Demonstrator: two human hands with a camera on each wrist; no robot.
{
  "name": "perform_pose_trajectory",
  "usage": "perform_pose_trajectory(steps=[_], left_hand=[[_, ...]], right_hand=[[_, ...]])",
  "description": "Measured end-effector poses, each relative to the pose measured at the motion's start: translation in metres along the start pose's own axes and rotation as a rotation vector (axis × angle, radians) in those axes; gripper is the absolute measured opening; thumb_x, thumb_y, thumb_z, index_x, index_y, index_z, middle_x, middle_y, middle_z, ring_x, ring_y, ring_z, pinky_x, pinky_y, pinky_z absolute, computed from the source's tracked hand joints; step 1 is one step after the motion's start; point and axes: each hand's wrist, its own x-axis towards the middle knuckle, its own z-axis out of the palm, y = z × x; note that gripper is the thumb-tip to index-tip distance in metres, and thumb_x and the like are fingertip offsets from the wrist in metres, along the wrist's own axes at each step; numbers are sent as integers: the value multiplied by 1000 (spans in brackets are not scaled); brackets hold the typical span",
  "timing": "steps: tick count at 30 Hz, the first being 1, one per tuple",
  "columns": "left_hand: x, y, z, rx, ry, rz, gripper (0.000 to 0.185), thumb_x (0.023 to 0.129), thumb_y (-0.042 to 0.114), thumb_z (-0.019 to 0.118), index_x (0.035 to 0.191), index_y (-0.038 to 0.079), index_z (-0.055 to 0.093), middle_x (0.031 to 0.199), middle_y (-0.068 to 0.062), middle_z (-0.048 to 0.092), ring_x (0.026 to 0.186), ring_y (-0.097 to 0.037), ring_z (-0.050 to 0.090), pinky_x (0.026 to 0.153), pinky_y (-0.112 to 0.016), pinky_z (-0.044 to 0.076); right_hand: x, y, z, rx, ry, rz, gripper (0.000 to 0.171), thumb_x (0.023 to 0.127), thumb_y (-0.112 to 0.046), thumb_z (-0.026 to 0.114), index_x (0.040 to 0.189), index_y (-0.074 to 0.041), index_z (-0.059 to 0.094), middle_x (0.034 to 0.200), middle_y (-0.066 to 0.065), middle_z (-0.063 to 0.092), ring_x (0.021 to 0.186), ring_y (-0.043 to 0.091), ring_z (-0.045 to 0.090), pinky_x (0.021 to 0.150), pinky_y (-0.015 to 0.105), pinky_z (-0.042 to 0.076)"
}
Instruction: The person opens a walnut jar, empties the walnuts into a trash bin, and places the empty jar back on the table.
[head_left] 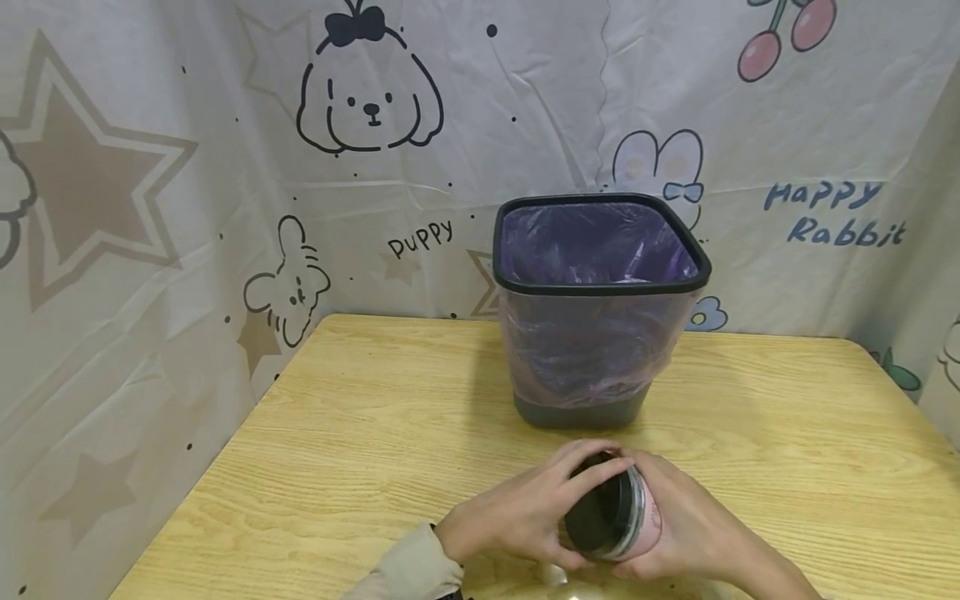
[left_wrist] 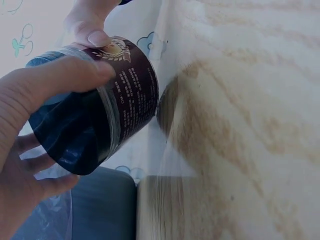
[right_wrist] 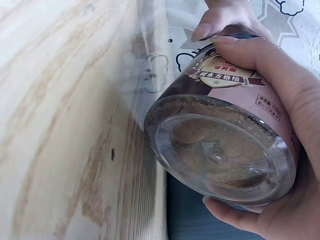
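Two hands work one jar (head_left: pixel 611 517) tipped on its side above the wooden table's (head_left: pixel 360 433) near edge, my left hand (head_left: pixel 525 508) curled around its black lid (head_left: pixel 596 515), my right hand (head_left: pixel 686 529) gripping the body, with the lined bin (head_left: pixel 596 308) standing just beyond.

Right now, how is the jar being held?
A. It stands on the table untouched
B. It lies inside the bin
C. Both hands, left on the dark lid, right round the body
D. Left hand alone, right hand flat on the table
C: the jar is tipped on its side above the table, the left hand gripping the lid, the right hand wrapped round the body.
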Motion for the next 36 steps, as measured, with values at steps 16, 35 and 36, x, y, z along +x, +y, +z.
perform_pose_trajectory(steps=[16, 35, 36], left_hand=[[-1, 2, 0, 35, -3, -58, 114, 71, 43, 84, 155, 15, 12, 152, -7, 25, 138, -13, 28, 111, -21, 26], [-2, 4, 0, 15, 15, -62, 109, 74, 46, 81, 154, 17, 15, 152, -8, 25, 138, -14, 28, 110, -23, 28], [-2, 4, 0, 18, 18, -55, 108, 74, 46, 81, 154, 17, 15, 152, -8, 25, 138, -14, 28, 111, -23, 28]], right_hand=[[0, 0, 1, 16, 9, 3, 100, 46, -54, 92, 128, -16, 50, 112, -14, 56, 93, 5, 56, 74, 29, 53], [0, 0, 1, 23, 9, 20, 100, 46, -56, 92, 128, -17, 50, 113, -14, 56, 93, 4, 56, 73, 29, 53], [0, 0, 1, 21, 10, 21, 101, 45, -56, 91, 128, -16, 51, 113, -15, 56, 93, 4, 56, 74, 29, 53]])
